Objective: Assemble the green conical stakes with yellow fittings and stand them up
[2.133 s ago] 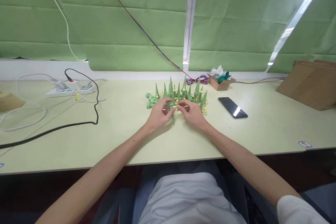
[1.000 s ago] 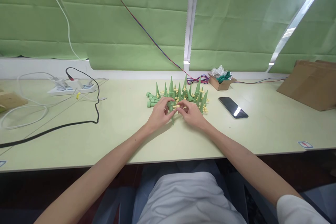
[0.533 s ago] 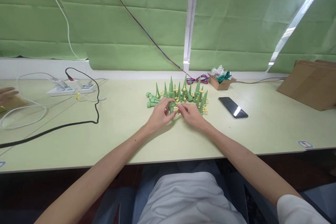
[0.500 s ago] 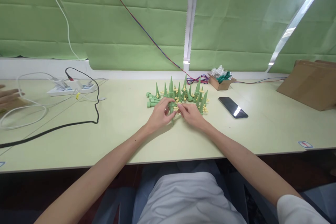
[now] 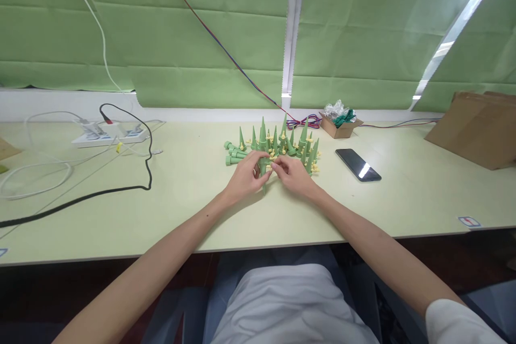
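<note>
My left hand [image 5: 246, 173] grips a green watering spike [image 5: 264, 178], its pointed end hanging down toward me. Close beside it, my right hand [image 5: 293, 173] is closed in a pinch at the side of that spike, near a small yellow valve piece [image 5: 270, 167]. The fingertips cover most of what the right hand pinches. Just behind both hands, several more green spikes [image 5: 303, 142] stand point-up with yellow valves on them. Several green spikes [image 5: 234, 154] lie on their sides at the left of the group.
A black phone [image 5: 358, 165] lies to the right. Behind it sits a small cardboard box [image 5: 341, 130] with plastic wrap and green material. A larger cardboard box [image 5: 475, 129] is at far right. A power strip [image 5: 110, 137], white cables and a black cable [image 5: 150, 172] spread over the left.
My right fingertips have shifted very slightly at the spike; the left hand keeps its grip. Another person's hand at the far left has gone out of view.
</note>
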Tool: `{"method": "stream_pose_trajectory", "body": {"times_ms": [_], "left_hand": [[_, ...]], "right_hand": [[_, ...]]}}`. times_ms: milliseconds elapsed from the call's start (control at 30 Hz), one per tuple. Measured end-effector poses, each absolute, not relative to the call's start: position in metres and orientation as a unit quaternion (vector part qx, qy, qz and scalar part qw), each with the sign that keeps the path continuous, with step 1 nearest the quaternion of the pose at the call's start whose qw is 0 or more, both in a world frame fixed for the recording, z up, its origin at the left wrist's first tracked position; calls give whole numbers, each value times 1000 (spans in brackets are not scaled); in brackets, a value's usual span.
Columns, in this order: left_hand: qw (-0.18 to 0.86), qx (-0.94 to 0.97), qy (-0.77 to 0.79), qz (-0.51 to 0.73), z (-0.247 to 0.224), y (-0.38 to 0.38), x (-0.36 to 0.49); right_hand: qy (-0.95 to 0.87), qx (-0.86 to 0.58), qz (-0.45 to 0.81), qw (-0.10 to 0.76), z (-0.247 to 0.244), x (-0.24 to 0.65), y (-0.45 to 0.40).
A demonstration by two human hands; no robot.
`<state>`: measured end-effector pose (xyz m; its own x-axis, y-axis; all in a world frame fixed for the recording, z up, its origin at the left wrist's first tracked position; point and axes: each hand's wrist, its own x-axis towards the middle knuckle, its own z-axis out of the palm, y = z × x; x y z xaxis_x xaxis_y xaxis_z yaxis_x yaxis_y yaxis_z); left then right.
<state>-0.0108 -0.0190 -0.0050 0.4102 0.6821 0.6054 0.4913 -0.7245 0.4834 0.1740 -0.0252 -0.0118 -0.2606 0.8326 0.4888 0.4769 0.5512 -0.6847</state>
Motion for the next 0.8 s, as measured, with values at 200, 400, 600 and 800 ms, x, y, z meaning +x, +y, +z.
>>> {"method": "stream_pose_trajectory", "body": {"times_ms": [200,400,600,800], "left_hand": [[127,836,346,407,-4,-20,-10],[125,830,349,417,-5,-20,-10],[124,832,347,415,-4,-21,-10],[133,834,347,409,-4,-22,-10]], "right_hand": [[-779,-431,201,408,-9,174,-25],[-761,-427,238,427,-13,173,-25],[-766,-398,261,431,-13,174,-26],[-781,-429,209,402,-9,174,-27]]}}
